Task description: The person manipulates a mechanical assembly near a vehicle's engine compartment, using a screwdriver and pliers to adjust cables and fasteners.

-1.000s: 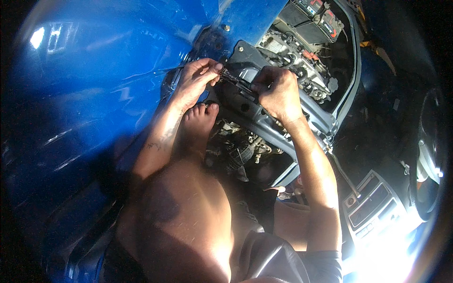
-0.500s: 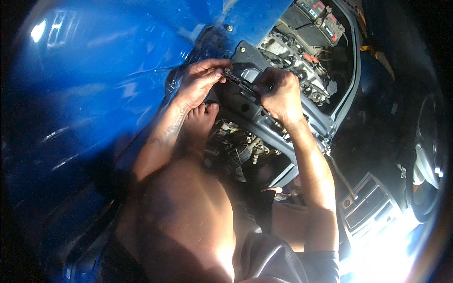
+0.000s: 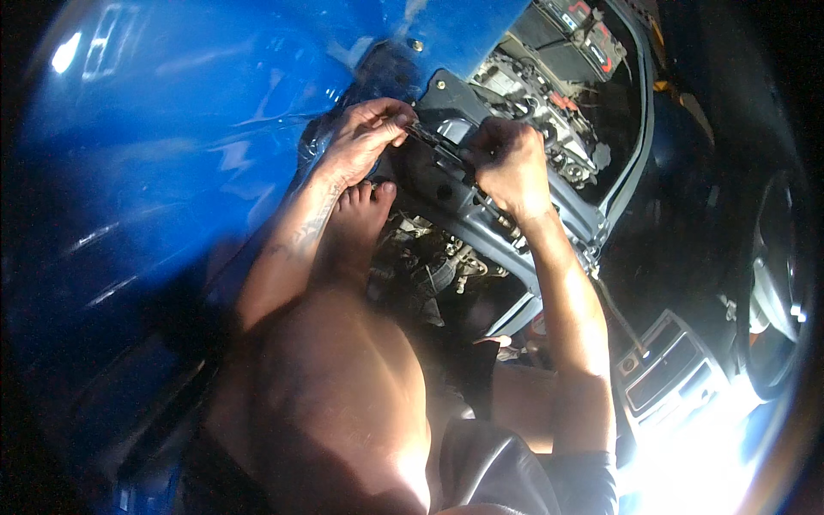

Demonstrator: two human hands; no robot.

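Note:
My left hand (image 3: 365, 142) is closed, thumb and fingertips pinching one end of a thin dark strip-like piece (image 3: 427, 137). The other end of that piece runs toward my right hand (image 3: 512, 167), whose fingers are curled at it in a fist-like grip. Its exact kind is too small and dark to make out. Both hands hang just above a grey metal cross frame (image 3: 506, 245) over an open engine bay. What lies inside my right fingers is hidden by the back of that hand.
Blue painted body panel (image 3: 197, 129) fills the left, with my bare foot (image 3: 365, 210) near its edge. At the far right lie the engine (image 3: 549, 129) and a black battery (image 3: 596, 51). A grey console panel (image 3: 674, 369) stands at lower right beside a glaring light.
My left hand has shifted very slightly up and left, still pinching the thin dark piece. My right hand stays almost in place with its fingers curled.

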